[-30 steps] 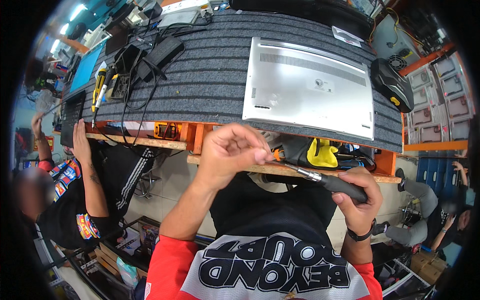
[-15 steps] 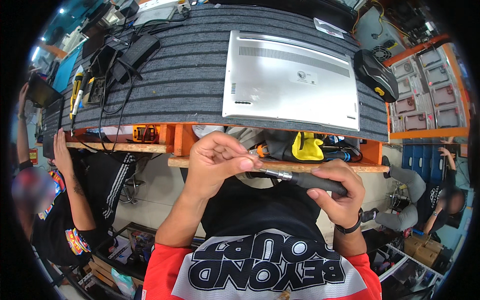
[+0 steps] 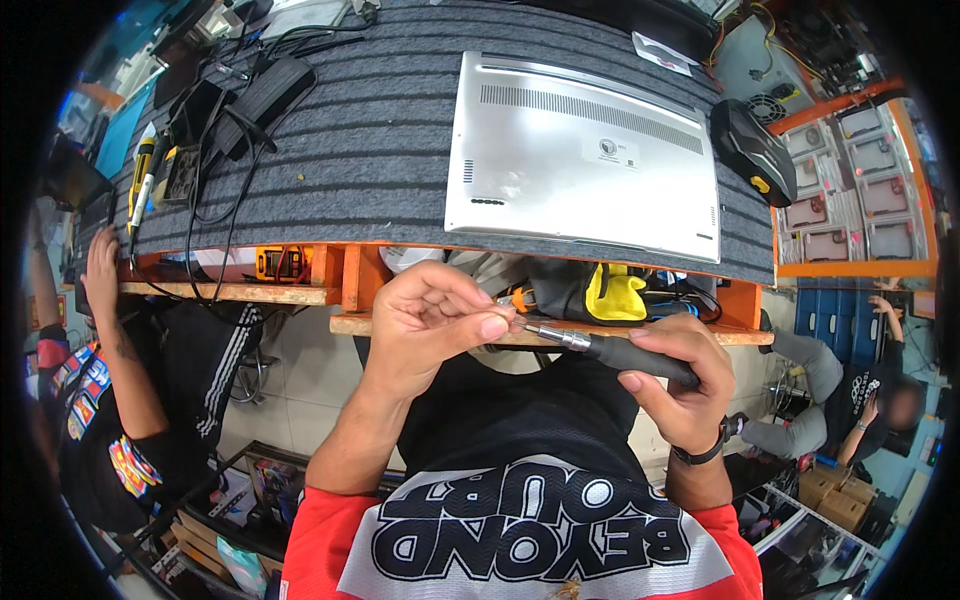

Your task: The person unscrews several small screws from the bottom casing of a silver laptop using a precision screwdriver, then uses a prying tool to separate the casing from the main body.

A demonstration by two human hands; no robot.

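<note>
My right hand (image 3: 685, 375) is wrapped round the black handle of a screwdriver (image 3: 640, 358), held level above my lap in front of the drawer. Its silver shaft and thin bit (image 3: 535, 328) point left. At the tip, the thumb and fingers of my left hand (image 3: 430, 318) are pinched together on the end of the bit; the very end is hidden by the fingertips. Beyond my hands, a silver laptop (image 3: 585, 160) lies closed and bottom side up on the bench, touched by neither hand.
An open drawer (image 3: 560, 330) below the bench edge holds a black and yellow glove-like item (image 3: 615, 292) and tools. A black mouse-shaped device (image 3: 750, 150) sits right of the laptop. Cables and a power adapter (image 3: 270, 95) lie left. A person's hand (image 3: 100, 270) is near the left edge.
My view has shifted slightly. Both hands keep their hold, and the screwdriver tilts a little more, handle end lower. The person on the left has moved an arm slightly.
</note>
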